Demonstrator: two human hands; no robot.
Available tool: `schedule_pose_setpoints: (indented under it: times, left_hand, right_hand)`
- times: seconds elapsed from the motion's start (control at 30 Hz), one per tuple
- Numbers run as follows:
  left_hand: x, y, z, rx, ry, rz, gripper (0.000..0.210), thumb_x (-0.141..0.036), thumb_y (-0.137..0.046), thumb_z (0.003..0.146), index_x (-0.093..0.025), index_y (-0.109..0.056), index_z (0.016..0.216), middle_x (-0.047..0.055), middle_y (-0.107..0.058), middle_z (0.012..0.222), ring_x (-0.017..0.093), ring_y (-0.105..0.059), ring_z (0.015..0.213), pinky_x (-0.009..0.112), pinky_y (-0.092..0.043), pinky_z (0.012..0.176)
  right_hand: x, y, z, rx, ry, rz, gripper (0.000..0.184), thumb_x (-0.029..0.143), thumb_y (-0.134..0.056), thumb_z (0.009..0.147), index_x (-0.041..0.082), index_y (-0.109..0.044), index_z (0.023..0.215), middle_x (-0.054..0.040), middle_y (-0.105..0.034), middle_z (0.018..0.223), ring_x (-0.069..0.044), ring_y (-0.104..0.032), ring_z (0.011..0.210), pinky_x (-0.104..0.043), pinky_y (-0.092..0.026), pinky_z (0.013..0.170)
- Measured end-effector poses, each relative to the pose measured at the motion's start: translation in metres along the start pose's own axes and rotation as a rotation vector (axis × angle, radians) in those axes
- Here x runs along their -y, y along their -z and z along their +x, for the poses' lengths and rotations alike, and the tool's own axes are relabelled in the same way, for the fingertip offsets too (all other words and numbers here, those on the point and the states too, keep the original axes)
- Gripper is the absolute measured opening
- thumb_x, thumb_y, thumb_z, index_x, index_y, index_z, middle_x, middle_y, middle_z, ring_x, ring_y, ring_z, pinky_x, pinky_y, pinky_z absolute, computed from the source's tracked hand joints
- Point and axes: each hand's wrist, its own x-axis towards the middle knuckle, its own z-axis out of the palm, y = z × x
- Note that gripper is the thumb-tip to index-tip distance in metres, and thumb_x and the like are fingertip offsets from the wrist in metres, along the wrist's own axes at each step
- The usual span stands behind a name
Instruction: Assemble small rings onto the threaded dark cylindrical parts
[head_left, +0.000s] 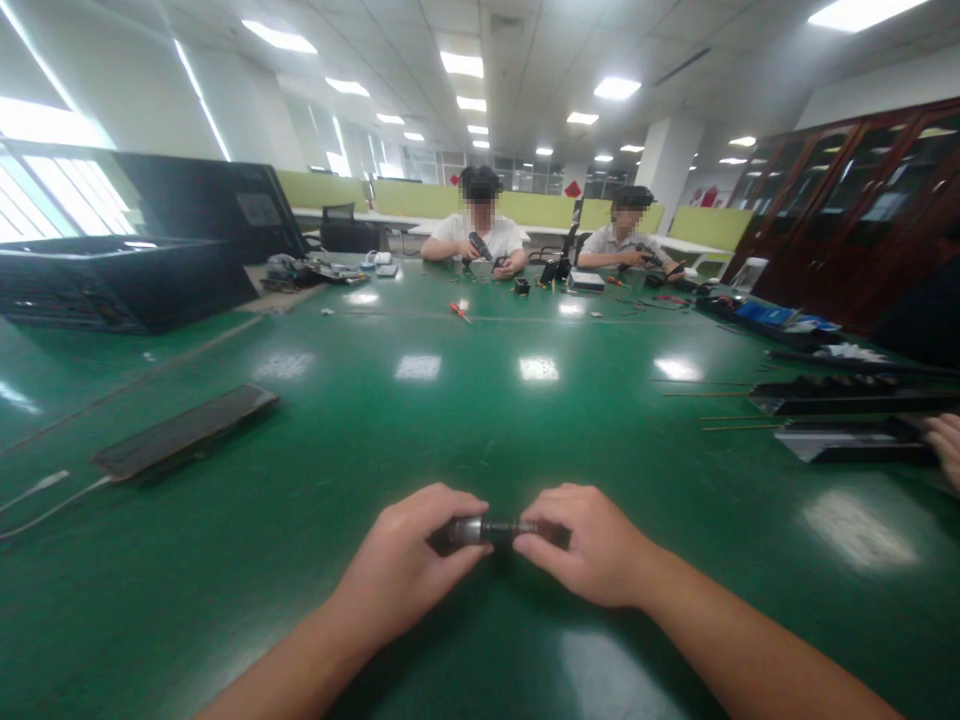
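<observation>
Between my two hands, just above the green tabletop (480,430), is a small dark cylindrical metal part (471,530) with a silver collar and a thin ridged shaft. My left hand (409,550) has its thumb and fingers closed around the thick collared end. With thumb and fingertips, my right hand (589,540) pinches the end of the thin shaft. The part lies level, pointing from left to right. Its two ends are hidden in my fingers, and I cannot make out its exact kind.
Left lies a flat dark power strip (187,430) with a white cable. Black metal trays (840,395) and thin rods are at right, near another person's hand (946,445). An orange screwdriver (460,312) lies farther back. Two people sit across, handling tools. A black case (112,285) stands far left.
</observation>
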Motion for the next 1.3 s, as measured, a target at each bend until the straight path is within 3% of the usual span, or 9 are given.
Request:
schedule_pose_setpoints:
  times: [1.0,1.13,1.3]
  left_hand:
    - [0.007,0.003,0.003,0.024,0.089,-0.024,0.022,-0.026,-0.078,0.079,-0.027,-0.073,0.101,-0.003,-0.075,0.093,0.013,-0.07,0.083,0.024,-0.054,0.076]
    - [0.009,0.004,0.005,-0.057,0.122,0.022,0.027,-0.033,-0.079,0.079,-0.027,-0.073,0.105,0.0,-0.074,0.097,0.017,-0.071,0.088,0.027,-0.056,0.08]
    - [0.019,0.011,0.009,-0.139,0.22,-0.01,0.049,-0.046,-0.074,0.081,-0.027,-0.065,0.126,0.005,-0.075,0.108,0.022,-0.071,0.099,0.037,-0.056,0.093]
  right_hand:
    - [0.0,0.002,0.001,-0.016,-0.033,-0.013,0.023,0.032,-0.06,0.096,0.018,-0.068,0.079,-0.0009,-0.065,0.071,-0.015,-0.057,0.066,-0.027,-0.038,0.065]
    - [0.001,0.006,0.0,-0.066,-0.055,0.076,0.035,0.033,-0.049,0.102,0.018,-0.063,0.074,-0.0003,-0.062,0.069,-0.013,-0.057,0.066,-0.026,-0.038,0.064]
    - [0.001,0.008,0.0,-0.06,-0.032,0.106,0.044,0.036,-0.039,0.106,0.018,-0.059,0.071,-0.0012,-0.061,0.069,-0.014,-0.057,0.068,-0.026,-0.04,0.068]
